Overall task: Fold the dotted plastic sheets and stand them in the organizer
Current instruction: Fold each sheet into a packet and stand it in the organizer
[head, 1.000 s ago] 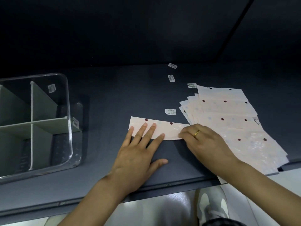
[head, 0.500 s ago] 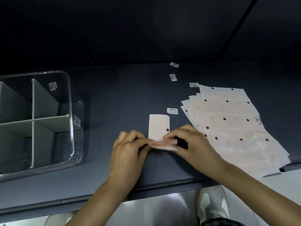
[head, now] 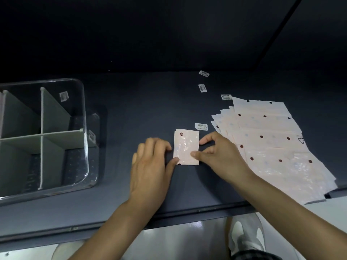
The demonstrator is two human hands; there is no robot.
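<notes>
A folded dotted plastic sheet [head: 185,146], now a small pale rectangle, lies flat on the dark table between my hands. My left hand [head: 152,166] touches its lower left corner with the thumb, fingers curled. My right hand [head: 216,154] pinches its right edge with thumb and forefinger. A fanned pile of unfolded dotted sheets [head: 272,143] lies to the right, partly under my right wrist. The clear organizer [head: 82,128] with white cross dividers stands at the left; no sheets show in its visible compartments.
Several small barcode stickers lie on the table, one [head: 201,126] just behind the folded sheet, others [head: 202,88] farther back. The table's front edge [head: 187,211] runs close below my wrists. My shoe [head: 246,235] shows on the floor.
The long strip pressed flat a second ago has been folded over into a short rectangle. Both hands drew together onto it and now hold its sides.
</notes>
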